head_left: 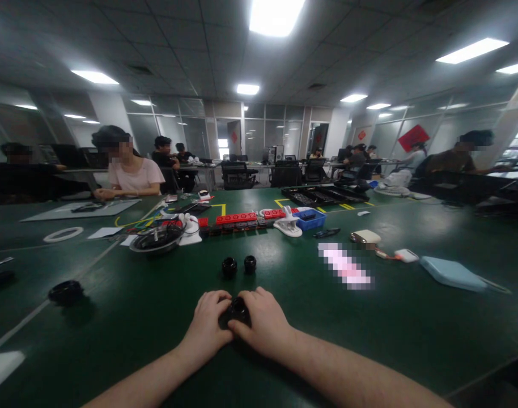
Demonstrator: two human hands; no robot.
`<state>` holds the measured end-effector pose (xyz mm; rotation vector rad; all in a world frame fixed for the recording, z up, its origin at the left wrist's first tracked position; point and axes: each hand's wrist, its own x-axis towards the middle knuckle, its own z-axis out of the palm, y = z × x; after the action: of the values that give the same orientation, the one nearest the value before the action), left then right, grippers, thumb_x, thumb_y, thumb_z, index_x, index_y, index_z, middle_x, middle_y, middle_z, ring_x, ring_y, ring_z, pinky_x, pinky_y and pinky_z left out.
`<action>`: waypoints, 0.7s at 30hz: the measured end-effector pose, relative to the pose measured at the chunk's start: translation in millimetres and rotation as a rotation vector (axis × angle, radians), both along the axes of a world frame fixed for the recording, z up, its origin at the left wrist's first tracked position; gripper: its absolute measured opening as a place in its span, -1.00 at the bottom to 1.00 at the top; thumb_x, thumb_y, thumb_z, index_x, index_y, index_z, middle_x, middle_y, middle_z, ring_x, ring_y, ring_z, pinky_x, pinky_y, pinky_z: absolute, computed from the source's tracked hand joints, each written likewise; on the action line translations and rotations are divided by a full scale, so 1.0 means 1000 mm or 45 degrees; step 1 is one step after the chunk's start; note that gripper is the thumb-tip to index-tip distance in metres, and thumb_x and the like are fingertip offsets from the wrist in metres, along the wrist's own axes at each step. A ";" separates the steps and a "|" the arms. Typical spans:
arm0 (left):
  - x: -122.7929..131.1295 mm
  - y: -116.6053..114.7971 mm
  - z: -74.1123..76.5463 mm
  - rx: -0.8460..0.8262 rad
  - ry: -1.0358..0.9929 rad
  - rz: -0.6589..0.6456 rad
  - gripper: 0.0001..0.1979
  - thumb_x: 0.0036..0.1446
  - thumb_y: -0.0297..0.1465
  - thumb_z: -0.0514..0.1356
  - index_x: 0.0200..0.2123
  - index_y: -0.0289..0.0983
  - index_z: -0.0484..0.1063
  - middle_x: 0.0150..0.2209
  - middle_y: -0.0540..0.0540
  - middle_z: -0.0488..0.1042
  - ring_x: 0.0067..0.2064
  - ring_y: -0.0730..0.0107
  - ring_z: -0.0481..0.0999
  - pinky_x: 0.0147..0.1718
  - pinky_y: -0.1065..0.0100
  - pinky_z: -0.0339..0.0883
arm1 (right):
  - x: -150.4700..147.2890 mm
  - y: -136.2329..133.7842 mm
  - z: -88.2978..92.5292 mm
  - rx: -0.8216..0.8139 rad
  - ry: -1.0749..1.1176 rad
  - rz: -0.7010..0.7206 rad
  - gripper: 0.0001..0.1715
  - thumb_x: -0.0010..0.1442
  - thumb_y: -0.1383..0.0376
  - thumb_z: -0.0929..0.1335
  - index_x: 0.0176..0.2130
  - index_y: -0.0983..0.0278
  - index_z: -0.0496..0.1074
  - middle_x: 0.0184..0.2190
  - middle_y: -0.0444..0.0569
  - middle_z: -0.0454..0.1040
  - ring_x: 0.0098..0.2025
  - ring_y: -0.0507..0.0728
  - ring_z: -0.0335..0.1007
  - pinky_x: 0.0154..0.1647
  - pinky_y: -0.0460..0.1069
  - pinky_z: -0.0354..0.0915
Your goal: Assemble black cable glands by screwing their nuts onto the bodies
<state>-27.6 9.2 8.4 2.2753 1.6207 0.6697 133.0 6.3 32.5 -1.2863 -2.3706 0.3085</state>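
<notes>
Both my hands meet around a small black round part [237,307] low over the green table, close in front of me. My left hand [208,317] grips its left side, with the thumb and fingers curled in. From the right, my right hand [262,318] closes on the same part, its thumb across the near side. The palms and fingers cover much of the part, and its exact kind does not show. Just beyond my hands stand two similar black ring-like parts, one on the left [229,267] and one on the right [250,264]. A larger black round piece [66,292] lies farther left.
Across the table are a metal bowl [156,241], a row of red-and-black blocks [237,219], a white clip stand [289,222] and a blue bin [310,219]. A light-blue case [452,273] lies right. A person in pink [134,173] sits opposite.
</notes>
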 end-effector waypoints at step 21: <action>-0.001 -0.002 0.004 -0.027 -0.054 -0.032 -0.71 -0.17 -0.31 0.21 -0.28 -0.19 0.41 -0.15 -0.07 0.30 -0.05 0.15 0.22 -0.06 0.13 0.16 | -0.001 0.000 0.004 0.037 -0.032 -0.013 -0.67 0.09 0.09 0.25 -0.23 0.25 0.33 -0.35 -0.05 0.39 -0.28 0.13 0.19 -0.29 0.00 0.08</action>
<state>-28.7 7.0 12.4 2.2470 1.5701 0.6868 132.2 5.8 36.1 -1.2959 -2.3796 0.2554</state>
